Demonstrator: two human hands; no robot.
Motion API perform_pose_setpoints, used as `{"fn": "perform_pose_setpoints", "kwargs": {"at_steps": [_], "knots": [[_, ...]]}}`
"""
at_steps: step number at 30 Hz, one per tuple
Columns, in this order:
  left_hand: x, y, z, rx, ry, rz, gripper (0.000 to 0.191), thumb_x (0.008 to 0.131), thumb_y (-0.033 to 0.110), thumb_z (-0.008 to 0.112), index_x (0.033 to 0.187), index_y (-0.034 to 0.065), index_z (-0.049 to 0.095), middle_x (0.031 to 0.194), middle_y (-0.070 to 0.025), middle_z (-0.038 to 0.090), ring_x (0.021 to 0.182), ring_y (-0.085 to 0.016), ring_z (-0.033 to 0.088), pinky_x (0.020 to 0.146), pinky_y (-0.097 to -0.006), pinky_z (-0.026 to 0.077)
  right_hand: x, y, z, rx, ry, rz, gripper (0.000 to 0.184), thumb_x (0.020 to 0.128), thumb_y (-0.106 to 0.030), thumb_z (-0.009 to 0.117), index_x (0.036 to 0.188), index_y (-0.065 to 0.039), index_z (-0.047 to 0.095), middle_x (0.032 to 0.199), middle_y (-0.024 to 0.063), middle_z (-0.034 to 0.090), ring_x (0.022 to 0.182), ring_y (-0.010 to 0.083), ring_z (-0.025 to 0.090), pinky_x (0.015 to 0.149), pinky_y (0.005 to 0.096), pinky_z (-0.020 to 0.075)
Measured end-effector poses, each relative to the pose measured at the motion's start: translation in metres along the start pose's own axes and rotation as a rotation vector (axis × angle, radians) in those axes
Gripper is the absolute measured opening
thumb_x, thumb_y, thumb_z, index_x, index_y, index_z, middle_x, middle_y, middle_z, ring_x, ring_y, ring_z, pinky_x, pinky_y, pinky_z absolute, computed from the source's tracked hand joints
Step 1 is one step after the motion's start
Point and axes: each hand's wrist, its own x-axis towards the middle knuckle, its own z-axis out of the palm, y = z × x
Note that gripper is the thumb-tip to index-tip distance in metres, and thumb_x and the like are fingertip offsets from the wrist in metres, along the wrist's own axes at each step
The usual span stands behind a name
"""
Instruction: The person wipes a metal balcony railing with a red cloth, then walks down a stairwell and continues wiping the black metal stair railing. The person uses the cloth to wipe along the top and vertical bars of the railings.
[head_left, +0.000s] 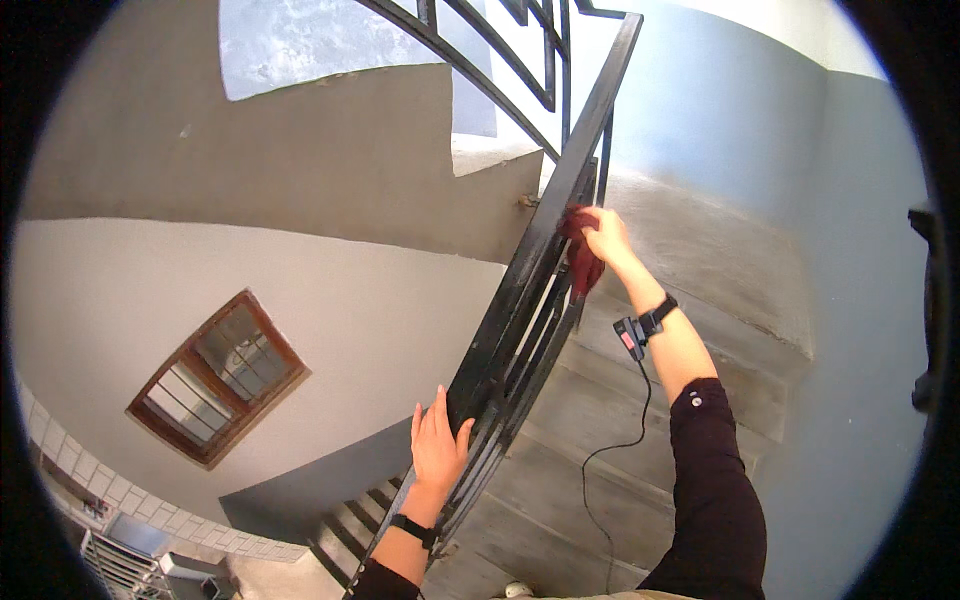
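My right hand (606, 236) grips a dark red cloth (585, 259) at the side of the black metal stair railing (517, 285), and the cloth hangs down beside the upper bars. Lower on the same railing, my left hand (439, 450) rests on the flat top rail with its fingers spread and holds nothing. Each wrist wears a black strap. A small device (632, 336) is fixed to the right one, and a thin black cable runs down from it.
Concrete steps (600, 465) descend along the railing's right side, beside a blue-grey wall (847, 300). A brown-framed window (217, 379) is at the left. More stairs (360, 525) lie far below, left of the railing. Curved railing bars rise at the top.
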Motion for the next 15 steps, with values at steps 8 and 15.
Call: {"fn": "perform_pose_setpoints", "kwargs": {"at_steps": [8, 15], "knots": [[0.003, 0.001, 0.0, -0.059, 0.052, 0.008, 0.069, 0.094, 0.03, 0.062, 0.147, -0.0036, 0.033, 0.122, -0.0235, 0.06, 0.114, -0.038, 0.057, 0.115, -0.0492, 0.03, -0.084, -0.108, -0.021, -0.025, -0.131, -0.73, 0.042, 0.078, 0.008, 0.054, 0.116, -0.008, 0.063, 0.129, 0.0185, 0.053, 0.124, 0.0375, 0.048, 0.106, 0.043, 0.0405], [0.0, -0.001, 0.001, 0.018, 0.029, 0.013, 0.07, 0.092, 0.03, 0.065, 0.146, -0.0034, 0.034, 0.122, -0.0202, 0.061, 0.116, -0.031, 0.058, 0.115, -0.0499, 0.029, -0.068, -0.112, -0.021, -0.293, -0.593, -1.003, 0.046, 0.076, -0.002, 0.061, 0.119, -0.018, 0.06, 0.139, 0.0094, 0.051, 0.131, 0.0246, 0.047, 0.117, 0.0568, 0.0235]]}}
